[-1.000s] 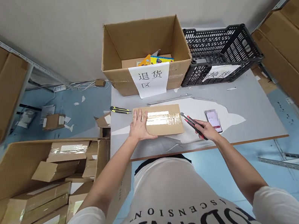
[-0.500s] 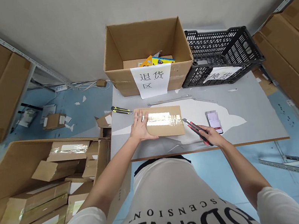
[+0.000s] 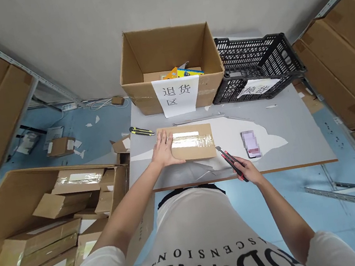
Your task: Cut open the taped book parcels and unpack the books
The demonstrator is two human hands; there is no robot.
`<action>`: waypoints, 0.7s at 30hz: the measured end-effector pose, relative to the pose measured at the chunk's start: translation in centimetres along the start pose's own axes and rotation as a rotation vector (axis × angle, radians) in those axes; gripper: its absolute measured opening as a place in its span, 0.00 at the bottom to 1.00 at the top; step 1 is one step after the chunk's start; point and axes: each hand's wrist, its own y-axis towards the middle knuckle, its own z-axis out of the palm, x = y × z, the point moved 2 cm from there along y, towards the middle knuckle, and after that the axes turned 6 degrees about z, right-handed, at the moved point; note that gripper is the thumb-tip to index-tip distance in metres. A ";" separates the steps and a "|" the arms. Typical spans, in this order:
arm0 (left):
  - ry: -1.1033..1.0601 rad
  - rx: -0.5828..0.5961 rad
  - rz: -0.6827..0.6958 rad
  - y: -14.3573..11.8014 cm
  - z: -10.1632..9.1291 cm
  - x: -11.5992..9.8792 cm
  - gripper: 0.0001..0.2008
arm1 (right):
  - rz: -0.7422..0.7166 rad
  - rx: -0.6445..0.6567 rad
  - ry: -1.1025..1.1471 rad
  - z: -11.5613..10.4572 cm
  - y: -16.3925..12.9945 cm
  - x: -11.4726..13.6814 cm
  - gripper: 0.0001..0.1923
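Note:
A flat brown cardboard parcel (image 3: 191, 143) sealed with clear tape lies on the grey table (image 3: 293, 132). My left hand (image 3: 163, 151) rests flat on the parcel's left end, fingers spread. My right hand (image 3: 250, 172) grips a red and black utility knife (image 3: 230, 162). The knife's tip is just off the parcel's near right corner, close to the table's front edge.
A phone (image 3: 250, 144) lies right of the parcel. A yellow and black knife (image 3: 141, 131) lies at the table's left edge. An open labelled carton (image 3: 170, 68) and a black crate (image 3: 256, 65) stand at the back. A big box of parcels (image 3: 52, 217) sits on the floor left.
My right hand has drawn the knife back toward me along the parcel's right end, from the far right corner to the near right corner. My left hand has stayed on the parcel.

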 end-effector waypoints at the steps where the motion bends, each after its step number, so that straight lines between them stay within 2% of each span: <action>1: -0.001 -0.004 0.002 -0.1 0.0 0.0 0.67 | -0.003 -0.022 0.009 -0.2 0.1 -0.3 0.37; 6: -0.008 -0.031 0.010 -0.4 0.2 0.0 0.65 | -0.021 -0.170 0.065 -0.6 0.6 -1.6 0.38; 13: 0.039 -0.060 0.031 -1.1 0.4 -0.1 0.61 | -0.078 -0.242 0.088 -0.7 2.6 -2.4 0.33; 17: 0.117 -0.055 0.094 -3.0 1.2 -0.3 0.54 | -0.051 -0.381 -0.185 -1.0 5.1 -3.1 0.34; 21: 0.198 -0.052 0.163 -5.0 2.2 -1.1 0.49 | 0.100 -0.548 -0.608 -0.4 8.5 -3.7 0.34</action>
